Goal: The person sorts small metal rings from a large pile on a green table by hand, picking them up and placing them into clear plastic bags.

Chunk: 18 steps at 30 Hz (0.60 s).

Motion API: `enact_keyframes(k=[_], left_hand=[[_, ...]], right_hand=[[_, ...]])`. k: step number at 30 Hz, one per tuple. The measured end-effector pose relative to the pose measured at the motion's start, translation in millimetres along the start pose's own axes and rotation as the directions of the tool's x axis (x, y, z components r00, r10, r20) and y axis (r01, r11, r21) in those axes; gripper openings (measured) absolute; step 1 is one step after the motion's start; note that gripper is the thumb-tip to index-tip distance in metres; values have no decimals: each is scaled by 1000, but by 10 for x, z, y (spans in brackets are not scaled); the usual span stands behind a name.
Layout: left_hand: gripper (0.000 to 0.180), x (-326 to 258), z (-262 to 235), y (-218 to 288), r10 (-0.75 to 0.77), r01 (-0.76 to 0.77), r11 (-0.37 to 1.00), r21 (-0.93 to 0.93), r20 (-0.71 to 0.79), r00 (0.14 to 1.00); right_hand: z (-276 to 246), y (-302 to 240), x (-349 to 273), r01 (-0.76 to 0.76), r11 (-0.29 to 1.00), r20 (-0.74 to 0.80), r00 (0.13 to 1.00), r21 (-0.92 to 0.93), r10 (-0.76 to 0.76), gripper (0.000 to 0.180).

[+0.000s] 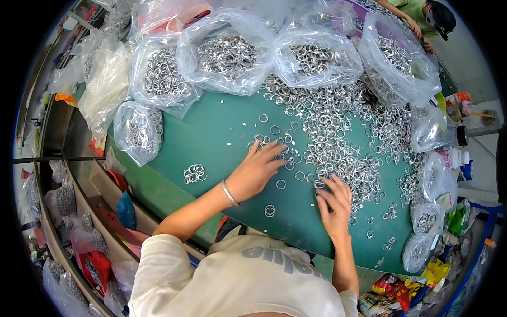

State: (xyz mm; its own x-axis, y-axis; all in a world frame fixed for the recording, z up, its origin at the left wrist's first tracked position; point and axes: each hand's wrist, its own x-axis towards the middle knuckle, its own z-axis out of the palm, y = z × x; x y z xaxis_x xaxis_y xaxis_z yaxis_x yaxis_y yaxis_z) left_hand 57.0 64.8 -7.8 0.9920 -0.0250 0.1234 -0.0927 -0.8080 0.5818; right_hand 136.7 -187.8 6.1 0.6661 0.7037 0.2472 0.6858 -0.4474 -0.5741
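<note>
Silver rings heaped right of centre on a green table

At centre, the left hand spreads its fingers over loose rings. Lower right of that, the right hand curls over others; whether it grips any cannot be told.

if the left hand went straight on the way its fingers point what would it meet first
The left hand would probably meet the small cluster of silver rings in front of it, with the larger ring heap beyond; whether it touches them is unclear.
</note>
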Motion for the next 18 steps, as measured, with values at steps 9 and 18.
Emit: enact_keyframes(k=[9, 18], left_hand=[[28, 522, 0, -249, -180, 225, 967, 120, -306, 935], [16, 524, -15, -343, -181, 197, 980, 27, -282, 942]], right_hand=[[145, 116, 624, -88, 986, -164, 984, -143, 64, 37], [40, -173, -94, -21, 927, 251, 960, -375, 124, 57]])
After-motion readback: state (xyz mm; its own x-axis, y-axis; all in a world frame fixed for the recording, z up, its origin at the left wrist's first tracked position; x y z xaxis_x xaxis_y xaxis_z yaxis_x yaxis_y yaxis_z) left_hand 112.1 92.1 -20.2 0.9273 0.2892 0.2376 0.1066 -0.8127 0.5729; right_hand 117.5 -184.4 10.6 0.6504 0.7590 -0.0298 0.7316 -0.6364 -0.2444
